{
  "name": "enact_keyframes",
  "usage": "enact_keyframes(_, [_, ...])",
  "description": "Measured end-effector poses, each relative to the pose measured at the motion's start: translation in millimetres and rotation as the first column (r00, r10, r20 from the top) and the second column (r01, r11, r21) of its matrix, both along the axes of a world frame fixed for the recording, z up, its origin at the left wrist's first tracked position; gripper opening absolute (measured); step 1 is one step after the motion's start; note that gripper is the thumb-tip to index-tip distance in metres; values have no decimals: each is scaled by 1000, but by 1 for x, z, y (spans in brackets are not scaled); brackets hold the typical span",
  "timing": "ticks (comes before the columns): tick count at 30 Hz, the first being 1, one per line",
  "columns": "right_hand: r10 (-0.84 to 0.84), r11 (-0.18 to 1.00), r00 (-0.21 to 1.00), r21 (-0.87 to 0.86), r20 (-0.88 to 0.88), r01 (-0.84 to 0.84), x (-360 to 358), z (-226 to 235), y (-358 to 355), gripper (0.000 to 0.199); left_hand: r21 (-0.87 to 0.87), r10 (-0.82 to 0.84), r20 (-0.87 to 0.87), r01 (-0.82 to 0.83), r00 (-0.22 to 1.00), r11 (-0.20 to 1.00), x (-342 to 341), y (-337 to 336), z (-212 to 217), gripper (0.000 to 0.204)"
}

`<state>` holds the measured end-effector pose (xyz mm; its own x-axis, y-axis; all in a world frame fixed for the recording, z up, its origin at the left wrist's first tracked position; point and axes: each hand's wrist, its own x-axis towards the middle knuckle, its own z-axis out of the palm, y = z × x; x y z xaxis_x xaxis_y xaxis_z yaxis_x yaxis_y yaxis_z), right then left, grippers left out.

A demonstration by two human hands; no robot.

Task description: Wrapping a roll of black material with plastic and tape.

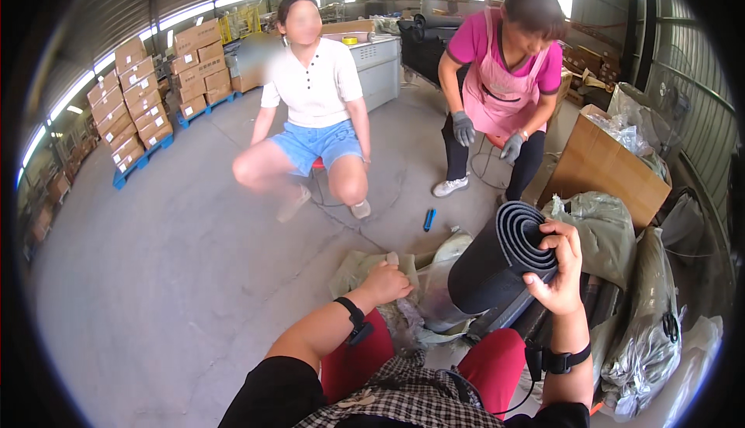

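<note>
A thick dark foam mat, rolled into a spiral point(485, 261), leans upright in front of me, its coiled end facing up. My right hand point(563, 265) grips the rim of that end, fingers over the coils and thumb on the outer side. Greenish woven wrapping point(353, 273) and clear plastic point(441, 292) lie bunched around the lower part of the roll. To the left, my left hand point(386, 282) is closed on the edge of the woven wrapping. Its fingertips are partly hidden.
A blue cutter point(430, 219) lies on the floor ahead. Two people sit beyond it, one in white point(314, 86), one in a pink apron point(504, 79) with grey gloves. Wrapped rolls point(644, 327) and a large carton point(605, 168) crowd the right. Stacked boxes point(198, 63) stand far left.
</note>
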<state>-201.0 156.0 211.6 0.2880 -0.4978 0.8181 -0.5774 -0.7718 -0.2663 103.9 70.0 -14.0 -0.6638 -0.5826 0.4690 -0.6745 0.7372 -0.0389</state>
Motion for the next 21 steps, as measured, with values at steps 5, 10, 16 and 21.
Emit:
enact_keyframes(5, [-73,997,996,-5,44,73,-7,5,9,40,243,194,298,-271,935,932,20,-5,-27,25])
enact_keyframes(10, [-175,984,981,59,79,171,-25,3,18,44,399,268,366,-411,891,820,58,6,-48,28])
enact_keyframes(16, [-318,938,948,138,-14,317,-32,17,32,71,388,364,422,-529,830,755,51,-4,-33,29])
enact_keyframes(21, [-402,890,910,191,-98,414,-20,20,39,65,409,441,480,-638,758,652,96,-22,-62,32])
